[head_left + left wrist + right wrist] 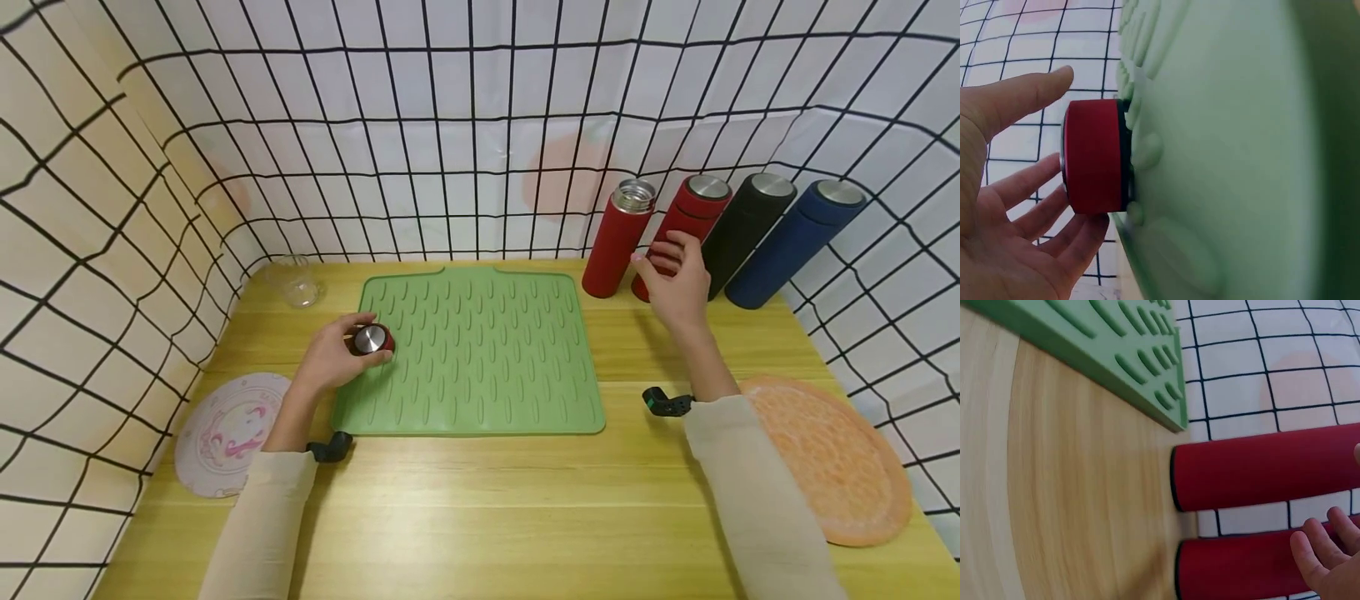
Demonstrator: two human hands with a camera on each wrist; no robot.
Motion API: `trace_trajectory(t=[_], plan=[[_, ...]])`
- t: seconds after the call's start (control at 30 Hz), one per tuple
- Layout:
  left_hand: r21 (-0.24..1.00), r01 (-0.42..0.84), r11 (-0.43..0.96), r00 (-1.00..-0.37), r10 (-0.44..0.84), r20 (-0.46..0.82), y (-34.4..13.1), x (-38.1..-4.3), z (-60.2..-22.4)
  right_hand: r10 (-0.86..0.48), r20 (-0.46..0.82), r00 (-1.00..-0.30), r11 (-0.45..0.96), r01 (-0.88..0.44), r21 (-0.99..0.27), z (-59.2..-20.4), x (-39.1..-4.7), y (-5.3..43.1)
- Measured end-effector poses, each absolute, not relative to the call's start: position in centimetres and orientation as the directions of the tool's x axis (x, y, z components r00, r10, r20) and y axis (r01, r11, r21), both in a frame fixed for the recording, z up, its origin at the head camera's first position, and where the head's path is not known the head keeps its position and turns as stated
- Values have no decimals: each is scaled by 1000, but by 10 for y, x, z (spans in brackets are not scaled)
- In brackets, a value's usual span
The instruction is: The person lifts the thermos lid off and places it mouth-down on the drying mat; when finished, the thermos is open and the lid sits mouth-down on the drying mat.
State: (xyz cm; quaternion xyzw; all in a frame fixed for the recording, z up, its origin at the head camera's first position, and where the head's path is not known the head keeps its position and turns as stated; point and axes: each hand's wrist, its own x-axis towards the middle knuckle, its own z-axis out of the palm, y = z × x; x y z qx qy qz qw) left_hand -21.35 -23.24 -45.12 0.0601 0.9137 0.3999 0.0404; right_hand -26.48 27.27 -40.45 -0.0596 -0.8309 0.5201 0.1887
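A red bottle lid [372, 339] with a silver top sits on the left part of the green ridged mat [480, 358]. My left hand [333, 354] is around it with fingers spread; in the left wrist view the thumb [1041, 94] stands apart from the lid's red side [1094, 156]. At the back right, a red thermos bottle [617, 250] stands upright without a lid, its metal mouth showing. Beside it is a second red thermos [699, 208], capped. My right hand [678, 287] is in front of that capped bottle, fingers loosely bent and overlapping it.
A black thermos [750, 225] and a blue thermos [798, 237] continue the row to the right. A clear glass cup [298, 283] stands at the back left. One patterned round mat [225, 437] lies at left, an orange one [832, 458] at right. Black-grid cloth walls enclose the table.
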Motion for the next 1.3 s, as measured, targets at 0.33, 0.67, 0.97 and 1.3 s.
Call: trace_trajectory(t=[0.33,0.67,0.97,1.3], plan=[[733,121,670,-993,90,81,-223,-210,-442,376,311,-873,498,-93,-862,-398,-262,298],[759,221,613,-972,70,226,-210,-211,-442,432,284,-856,522,-19,-852,-390,-263,313],[789,265,555,-963,105,249,-197,-213,-446,405,229,-885,515,14,-857,-396,-270,320],[827,262,498,-965,147,217,-180,-216,-452,404,196,-893,456,11,-890,-407,-285,322]])
